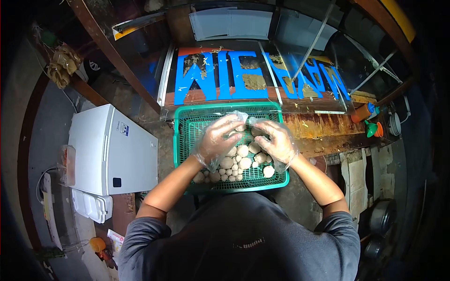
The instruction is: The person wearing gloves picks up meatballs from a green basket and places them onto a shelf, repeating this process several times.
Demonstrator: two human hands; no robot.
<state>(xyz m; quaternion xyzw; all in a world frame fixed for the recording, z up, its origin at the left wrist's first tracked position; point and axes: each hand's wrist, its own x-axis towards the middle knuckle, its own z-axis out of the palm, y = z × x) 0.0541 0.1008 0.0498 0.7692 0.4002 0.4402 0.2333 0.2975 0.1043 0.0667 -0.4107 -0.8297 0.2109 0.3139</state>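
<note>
A green plastic basket [180, 154] stands in front of me, with several round, pale balls [242, 150] of mixed sizes in its lower part. Both my hands are over the basket in clear plastic gloves. My left hand [219, 139] has its fingers curved inward around a pale ball, partly hidden behind them. My right hand [276, 140] is curved beside other balls near the middle; whether it grips one is hidden. Bits of clear plastic stick out past the fingertips of both hands.
A white chest freezer [89, 150] stands at the left, with white foam boxes [91, 206] below it. Behind the basket is a glass case with blue letters [201, 77]. A wooden counter [318, 133] with bottles [363, 113] is at the right, with metal pots [383, 218] lower down.
</note>
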